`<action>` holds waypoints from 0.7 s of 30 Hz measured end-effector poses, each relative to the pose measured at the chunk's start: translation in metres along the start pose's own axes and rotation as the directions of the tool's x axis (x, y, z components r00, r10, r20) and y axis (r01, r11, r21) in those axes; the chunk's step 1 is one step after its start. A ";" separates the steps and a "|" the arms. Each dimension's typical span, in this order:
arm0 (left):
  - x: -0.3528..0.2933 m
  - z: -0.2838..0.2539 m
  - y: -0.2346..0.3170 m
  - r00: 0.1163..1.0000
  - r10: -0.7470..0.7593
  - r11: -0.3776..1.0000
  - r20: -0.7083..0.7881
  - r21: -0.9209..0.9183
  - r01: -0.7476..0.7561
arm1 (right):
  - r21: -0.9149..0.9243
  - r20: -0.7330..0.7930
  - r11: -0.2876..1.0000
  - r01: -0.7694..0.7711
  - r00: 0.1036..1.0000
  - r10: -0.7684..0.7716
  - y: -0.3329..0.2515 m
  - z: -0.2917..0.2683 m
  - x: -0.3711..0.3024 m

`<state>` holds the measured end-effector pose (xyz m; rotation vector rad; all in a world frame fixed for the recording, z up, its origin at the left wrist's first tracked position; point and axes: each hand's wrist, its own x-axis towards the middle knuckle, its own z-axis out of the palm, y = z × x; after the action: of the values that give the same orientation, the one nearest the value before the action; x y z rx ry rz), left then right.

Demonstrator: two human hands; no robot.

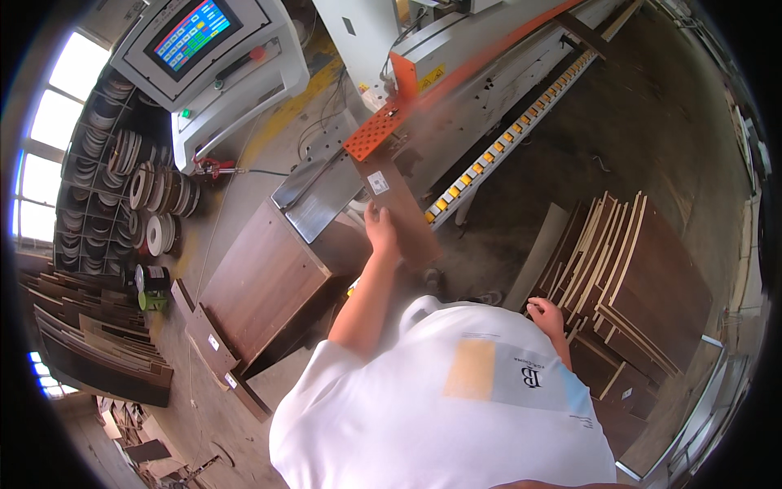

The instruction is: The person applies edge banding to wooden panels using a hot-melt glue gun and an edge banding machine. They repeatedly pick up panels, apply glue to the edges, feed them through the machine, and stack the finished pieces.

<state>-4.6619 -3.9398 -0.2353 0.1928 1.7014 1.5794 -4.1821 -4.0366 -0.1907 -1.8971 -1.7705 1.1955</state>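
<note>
A narrow dark brown board point(401, 208) with a white label lies partly beneath the orange perforated plate point(376, 134) of a long machine. My left hand point(380, 230) grips its near left edge. At the right of my body, my right hand point(547, 316) is beside a stack of brown boards point(607, 253), with its fingers curled in. Whether anything small is between those fingers is hidden.
A control panel with a lit screen point(193, 34) stands at upper left. A row of yellow rollers point(489, 156) runs along the machine. Left of me are a large brown panel point(265, 273), racked rolls of edging strip point(130, 155) and leaning boards point(106, 342).
</note>
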 end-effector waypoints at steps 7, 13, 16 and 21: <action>0.016 0.008 0.005 0.992 0.124 0.986 -0.017 0.118 -0.121 | -0.010 0.047 0.999 -0.033 0.998 0.033 0.006 0.002 0.010; 0.022 0.021 0.024 0.996 0.070 0.997 0.064 0.027 -0.072 | -0.039 0.093 0.997 -0.059 0.994 0.063 0.021 0.006 0.007; 0.032 0.027 0.013 0.991 0.102 0.995 0.084 -0.029 -0.100 | -0.025 0.106 0.997 -0.070 0.992 0.073 0.028 0.007 0.007; 0.043 0.065 0.010 0.993 0.070 0.989 0.099 -0.137 -0.056 | -0.024 0.137 0.999 -0.047 0.989 0.050 0.039 0.008 0.007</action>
<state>-4.6542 -3.8612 -0.2396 0.2586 1.5171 1.6940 -4.1616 -4.0410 -0.2245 -1.9216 -1.8220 1.3601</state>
